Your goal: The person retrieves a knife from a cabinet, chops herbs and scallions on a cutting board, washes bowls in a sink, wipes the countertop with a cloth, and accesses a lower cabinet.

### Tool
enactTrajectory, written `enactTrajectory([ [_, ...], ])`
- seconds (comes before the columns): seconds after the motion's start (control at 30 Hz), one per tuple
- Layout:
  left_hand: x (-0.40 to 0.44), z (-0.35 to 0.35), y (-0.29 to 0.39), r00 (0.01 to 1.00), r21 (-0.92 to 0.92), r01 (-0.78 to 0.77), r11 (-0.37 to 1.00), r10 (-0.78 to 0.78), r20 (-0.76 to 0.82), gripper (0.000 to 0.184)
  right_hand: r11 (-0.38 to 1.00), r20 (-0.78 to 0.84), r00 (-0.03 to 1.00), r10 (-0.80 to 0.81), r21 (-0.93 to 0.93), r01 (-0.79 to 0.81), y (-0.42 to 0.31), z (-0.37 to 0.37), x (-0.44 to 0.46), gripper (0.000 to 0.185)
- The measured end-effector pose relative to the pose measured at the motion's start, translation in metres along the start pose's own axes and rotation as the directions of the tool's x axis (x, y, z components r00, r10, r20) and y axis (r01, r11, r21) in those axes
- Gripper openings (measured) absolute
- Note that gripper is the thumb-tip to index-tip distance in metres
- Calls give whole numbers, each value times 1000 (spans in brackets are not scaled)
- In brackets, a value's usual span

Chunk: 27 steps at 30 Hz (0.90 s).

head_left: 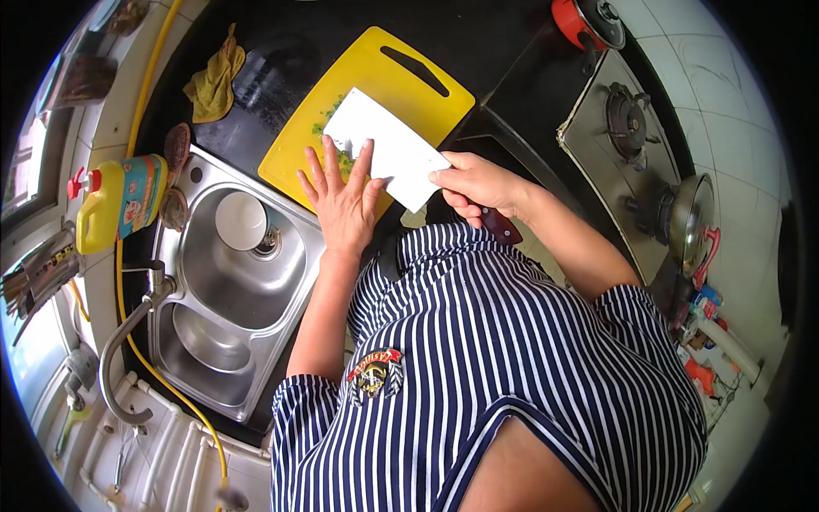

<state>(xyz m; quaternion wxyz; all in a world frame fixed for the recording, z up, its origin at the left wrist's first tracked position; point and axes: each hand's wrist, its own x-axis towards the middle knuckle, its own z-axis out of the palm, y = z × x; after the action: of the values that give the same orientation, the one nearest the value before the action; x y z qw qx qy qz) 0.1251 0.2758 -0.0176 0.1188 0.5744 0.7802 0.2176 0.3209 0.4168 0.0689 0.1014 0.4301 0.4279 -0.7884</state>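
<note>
A wide cleaver [384, 141] with a bright blade and a dark red handle lies flat over a yellow cutting board [299, 132]. My right hand [479, 186] is closed on it where blade and handle meet. Chopped green pieces [345, 162] show on the board along the blade's left edge, and part of them is hidden under the blade. My left hand [344, 194] has its fingers spread at the blade's lower left edge, over the board, and holds nothing.
A double steel sink [247, 286] with a white bowl [241, 221] is at the left. Beside it stand a curved faucet [128, 328] and a yellow bottle [124, 200]. A yellow cloth [216, 81] lies on the black counter. A gas stove [614, 162] and a red pot [597, 21] are at the right.
</note>
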Motion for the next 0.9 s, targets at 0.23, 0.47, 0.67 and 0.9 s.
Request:
enactTrajectory([
  [0.23,10,4,-28,994,82,110,991,-108,-28,63,999,-67,997,-31,33,34,9,-11,-22,23],
  [0.47,6,-31,-31,930,-650,319,690,-360,74,60,467,-139,792,-595,-861,200,24,-13,-32,20],
  [0.67,5,-59,-21,978,-136,200,970,-206,-36,57,168,-21,730,-683,-977,130,18,-7,-40,36],
  [0.9,5,-36,28,988,190,-111,976,88,127,54,-31,98,706,-701,-994,108,17,5,-30,47],
])
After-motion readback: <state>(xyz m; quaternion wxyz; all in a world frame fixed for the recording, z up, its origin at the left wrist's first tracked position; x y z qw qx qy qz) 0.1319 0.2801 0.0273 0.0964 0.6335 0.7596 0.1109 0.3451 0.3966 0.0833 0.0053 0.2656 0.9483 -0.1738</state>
